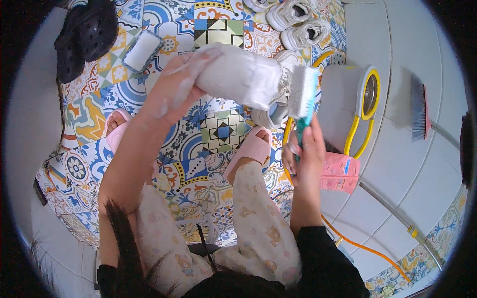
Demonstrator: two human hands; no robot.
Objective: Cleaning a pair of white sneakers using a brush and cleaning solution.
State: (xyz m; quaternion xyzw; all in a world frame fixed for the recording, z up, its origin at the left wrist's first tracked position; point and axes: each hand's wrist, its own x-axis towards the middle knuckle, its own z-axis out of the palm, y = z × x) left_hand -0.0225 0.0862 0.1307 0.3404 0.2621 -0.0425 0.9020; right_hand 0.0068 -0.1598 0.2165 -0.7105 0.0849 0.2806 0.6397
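Observation:
My left hand (188, 74), streaked with white suds, is closed around one end of a white shoe (238, 74) held above the tiled floor. In my right hand (309, 149) is the handle of a teal scrub brush (304, 94). Its white bristles face left, close to the shoe's right end; whether they touch it I cannot tell. Below and behind that end, another white shoe with laces (271, 116) partly shows.
More white sneakers (305, 34) stand at the top right. A white bucket with yellow trim (343, 92), a pink packet (340, 173) and an orange hose (370, 249) are at right. Dark clogs (94, 37) and a white bar-shaped block (142, 51) lie upper left. My feet wear pink slippers (251, 149).

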